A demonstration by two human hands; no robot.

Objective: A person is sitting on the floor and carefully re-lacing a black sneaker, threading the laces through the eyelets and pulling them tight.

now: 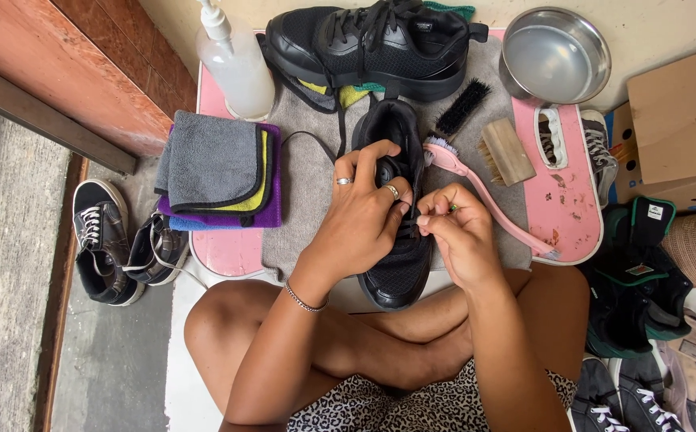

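A black sneaker [397, 268] lies lengthwise on a grey towel [306, 172] on a pink tray table [565, 200], toe toward me. My left hand [361, 210], with rings and a bracelet, grips the shoe's upper around the tongue. My right hand [457, 232] pinches a black lace end beside the shoe's eyelets. A loose black lace [316, 138] trails to the left across the towel. The second black sneaker [376, 44] lies on its side at the far edge.
A clear pump bottle [234, 64], folded grey, yellow and purple cloths [218, 172], a pink-handled brush [488, 200], a black brush [461, 108], a wooden brush [505, 150] and a steel bowl [554, 54] surround the shoe. Other sneakers [120, 240] lie left; a cardboard box [676, 128] and green-black shoes [632, 280] right.
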